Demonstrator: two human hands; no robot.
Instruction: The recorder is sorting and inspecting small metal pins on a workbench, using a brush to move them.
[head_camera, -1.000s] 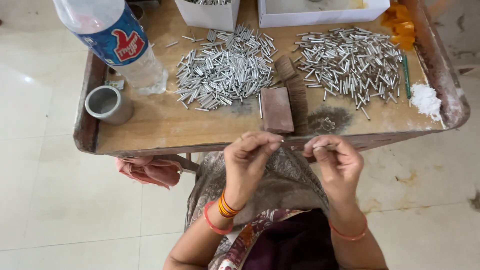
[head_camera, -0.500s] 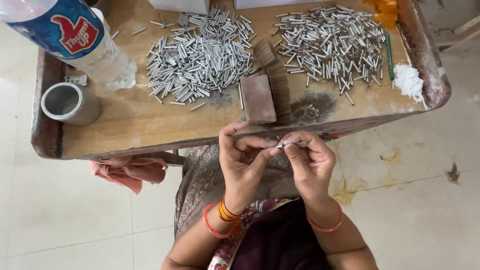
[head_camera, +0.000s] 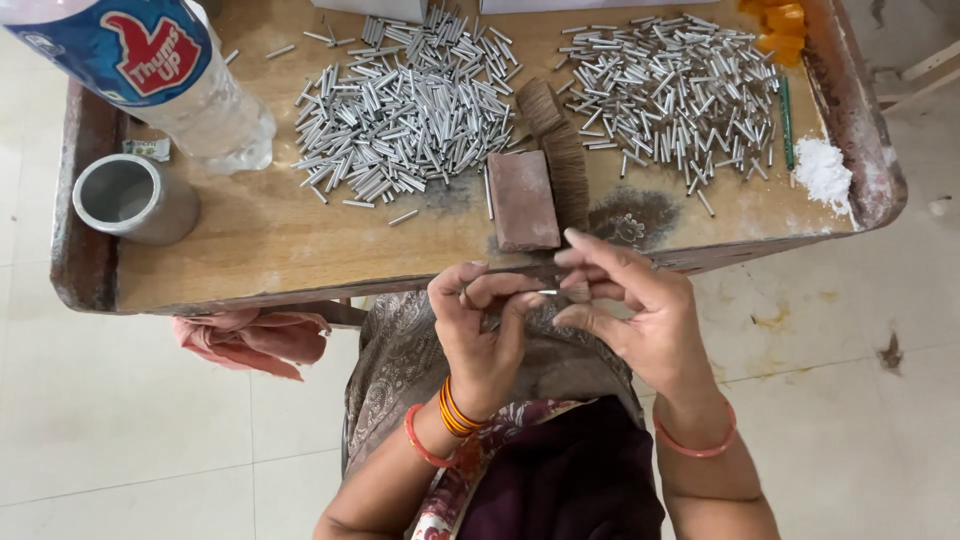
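The person's left hand (head_camera: 482, 335) and right hand (head_camera: 628, 312) meet just below the near edge of the surface (head_camera: 260, 245), over the lap, where both can be seen from above. Between them runs a thin metal tube (head_camera: 545, 293). The left grip is pressed together, thumb and forefinger pinching one end of the tube; the right grip closes on the other end with thumb and lower fingers, while the forefinger stands out straight and free. Holding the tube at both ends keeps it level and steady, close to the body rather than over the clutter.

On the surface, two heaps of like tubes lie apart: one heap (head_camera: 405, 105) near the middle of the far edge, the other heap (head_camera: 670, 85) toward the far right corner. Kept separate, they seem to be two sorts or two stages, though which is which cannot be told. A reddish block (head_camera: 523, 200) lies flat near the near edge, right in front of the hands, with a brush (head_camera: 560, 150) touching its right side. A metal cup (head_camera: 135, 198) stands upright by the left edge, near a plastic bottle (head_camera: 150, 70) at the far left corner. White powder (head_camera: 825, 170) sits by the right edge, a green pencil (head_camera: 786, 120) beside it. A pink cloth (head_camera: 250, 338) hangs under the near edge, left of the hands.
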